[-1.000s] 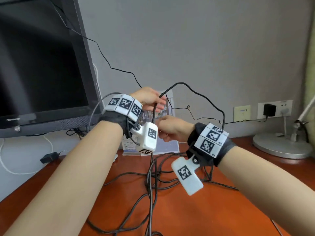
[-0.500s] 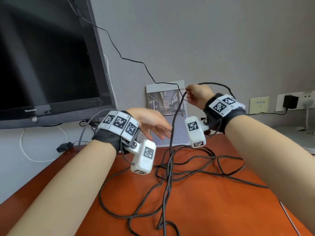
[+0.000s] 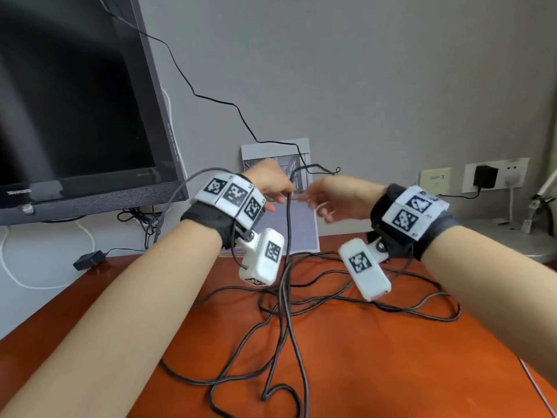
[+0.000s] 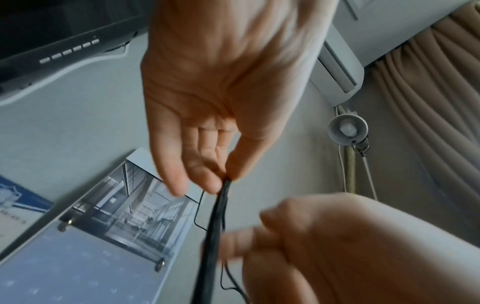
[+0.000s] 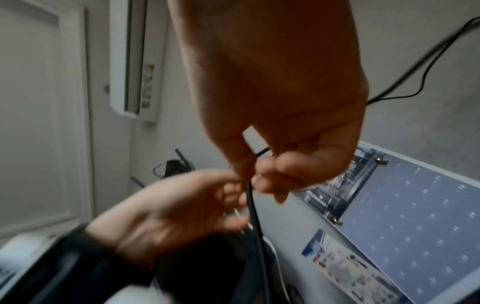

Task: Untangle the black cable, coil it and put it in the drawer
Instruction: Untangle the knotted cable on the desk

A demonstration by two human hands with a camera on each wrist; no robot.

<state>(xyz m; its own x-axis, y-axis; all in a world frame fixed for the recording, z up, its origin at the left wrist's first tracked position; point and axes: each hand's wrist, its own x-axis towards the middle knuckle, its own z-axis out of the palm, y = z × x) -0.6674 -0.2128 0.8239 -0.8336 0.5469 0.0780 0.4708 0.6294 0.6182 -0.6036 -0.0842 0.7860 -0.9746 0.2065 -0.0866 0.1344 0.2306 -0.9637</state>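
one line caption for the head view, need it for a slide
Left hand pinches the raised black cable while the right hand meets it above the tangle on the desk.

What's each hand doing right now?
Left hand: pinching the cable between thumb and fingertips.
Right hand: blurred beside the left, fingers partly curled; cannot tell if it holds the cable.
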